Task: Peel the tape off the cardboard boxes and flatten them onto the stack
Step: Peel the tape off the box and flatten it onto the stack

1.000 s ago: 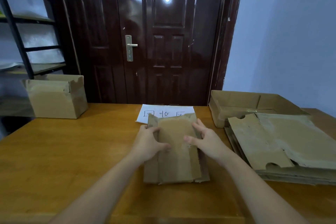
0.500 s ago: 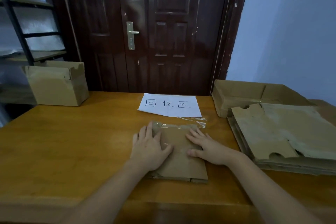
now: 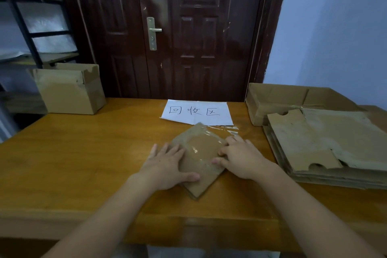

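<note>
A small flattened cardboard box (image 3: 200,153), glossy with clear tape, lies on the wooden table (image 3: 83,153) turned like a diamond. My left hand (image 3: 167,166) presses flat on its left side, fingers straight and thumb stretched across the lower edge. My right hand (image 3: 240,157) rests on its right side, fingers bent at the cardboard's edge. A strip of clear tape (image 3: 227,129) lies just behind the box. The stack of flattened boxes (image 3: 326,144) sits at the right.
A white paper sign (image 3: 196,111) with handwritten characters lies behind the box. An upright taped cardboard box (image 3: 69,90) stands at the back left. An open shallow box (image 3: 282,98) sits behind the stack. A dark door and a metal shelf rise beyond the table.
The flattened box has been laid down and turned from square to a diamond angle. Both hands stay on it, the left thumb now stretched across its lower edge.
</note>
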The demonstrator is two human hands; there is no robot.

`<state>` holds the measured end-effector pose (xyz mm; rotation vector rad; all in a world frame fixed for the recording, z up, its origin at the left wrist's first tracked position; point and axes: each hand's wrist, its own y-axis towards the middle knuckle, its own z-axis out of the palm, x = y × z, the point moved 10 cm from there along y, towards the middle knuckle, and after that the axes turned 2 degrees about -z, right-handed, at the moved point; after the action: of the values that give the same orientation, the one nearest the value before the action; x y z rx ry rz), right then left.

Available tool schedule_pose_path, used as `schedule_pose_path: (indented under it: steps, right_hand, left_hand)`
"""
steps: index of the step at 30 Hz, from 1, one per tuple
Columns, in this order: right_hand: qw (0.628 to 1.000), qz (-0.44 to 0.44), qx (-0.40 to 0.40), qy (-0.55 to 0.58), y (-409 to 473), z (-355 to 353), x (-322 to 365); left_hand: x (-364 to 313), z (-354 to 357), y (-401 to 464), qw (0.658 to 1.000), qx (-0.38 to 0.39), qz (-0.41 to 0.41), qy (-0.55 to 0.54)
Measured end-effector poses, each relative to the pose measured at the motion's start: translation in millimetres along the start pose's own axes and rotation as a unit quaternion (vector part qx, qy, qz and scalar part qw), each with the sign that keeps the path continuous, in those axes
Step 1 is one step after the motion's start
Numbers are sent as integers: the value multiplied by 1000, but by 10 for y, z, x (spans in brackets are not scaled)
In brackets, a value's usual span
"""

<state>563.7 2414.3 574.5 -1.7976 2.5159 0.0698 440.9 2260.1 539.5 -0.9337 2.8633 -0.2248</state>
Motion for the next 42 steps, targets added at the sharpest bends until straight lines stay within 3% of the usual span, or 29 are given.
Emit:
schedule_pose_path:
  steps: [7,11,13,18,23,27,29,31,33,35,39,42]
  right_hand:
    - [989,-31,8,146,-47,104,97]
    - [969,27,-37,244,-12,50,-89]
    - [976,68,-45,201,35,81,-215]
    - [987,83,56,128,138,433,-242]
    - [985,124,33,115,148,516,-303]
    - [982,133,17,131,128,463,-316]
    - [976,132,-8,173,103,390,-294]
    - [952,136,-50,270,49,263,-269]
    - [903,149,-103,390,-22,51,-274]
    - [872,146,-163,439,-113,-256,-293]
    - [876,157,-248,383,-368,-1013,-575]
    - [898,174,-257,313,-561,-1439,-889]
  left_hand:
    - [623,-4,283,994,0,-74,-76]
    - [622,4,397,995,-10,-62,-80]
    - [628,23,418,995,-17,-55,-82]
    - [645,50,430,995,-43,-39,-86]
    - [640,23,371,991,-95,-34,-86]
    - [623,-84,319,980,-110,-25,-163]
    - [624,-156,290,942,-116,-15,-315]
    - [604,-227,240,876,-125,-25,-465]
    - [547,-325,192,825,-134,-45,-547]
    - [433,-454,192,791,-128,-39,-597]
    - [211,-942,204,750,-171,-8,-638]
    - [-208,-1306,227,767,-187,49,-611]
